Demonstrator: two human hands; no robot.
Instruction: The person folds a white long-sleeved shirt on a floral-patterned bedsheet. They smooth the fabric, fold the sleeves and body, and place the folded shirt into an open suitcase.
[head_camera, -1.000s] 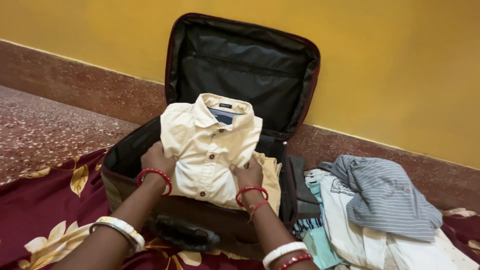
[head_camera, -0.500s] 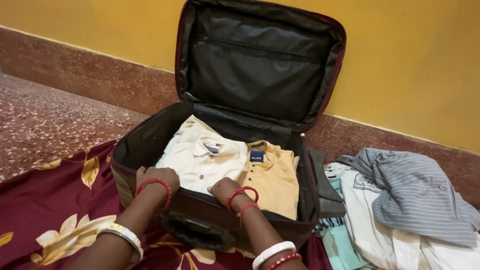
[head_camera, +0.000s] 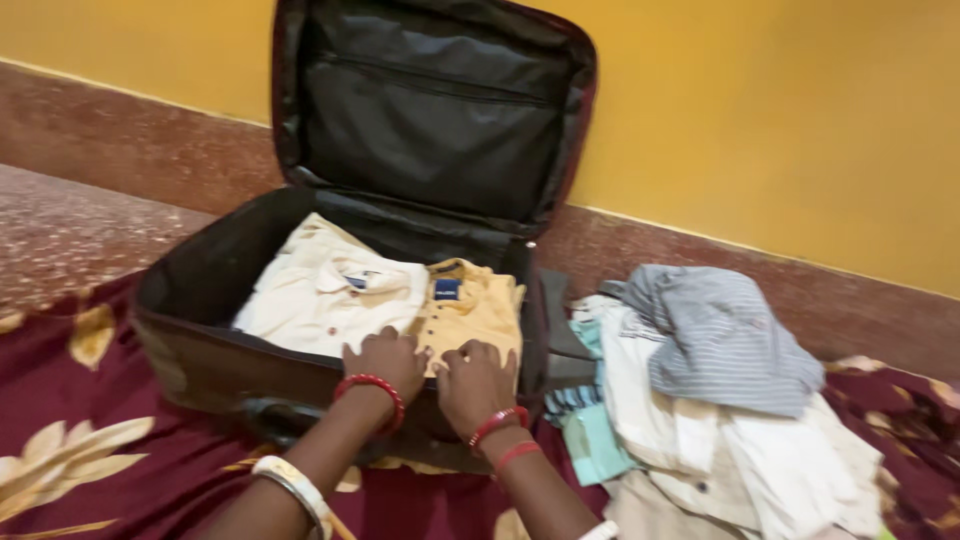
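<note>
Cream cotton fills the left half of the open suitcase (head_camera: 200, 300) in the middle of the frame: a folded cream shirt (head_camera: 325, 295) lies flat inside it, and just beside it, toward the right wall of the case, lies a folded mustard-yellow shirt (head_camera: 475, 310) with a small blue label at the collar. The suitcase lid (head_camera: 430, 110) stands upright against the yellow wall (head_camera: 780, 120) in the upper part of the frame. Both hands rest at the near edge of the clothes, close side by side. The left hand (head_camera: 385, 360), with a red bangle at the wrist, presses palm down on the seam where the two shirts meet, fingers spread flat and gripping nothing. The right hand (head_camera: 475, 385), also with red bangles, lies flat on the lower edge of the yellow shirt, fingers loosely curled over the cloth. At the right of the frame a loose pile of clothes (head_camera: 700, 420) sits on the maroon flowered cloth (head_camera: 90, 460), topped by a grey striped shirt (head_camera: 720, 335).
</note>
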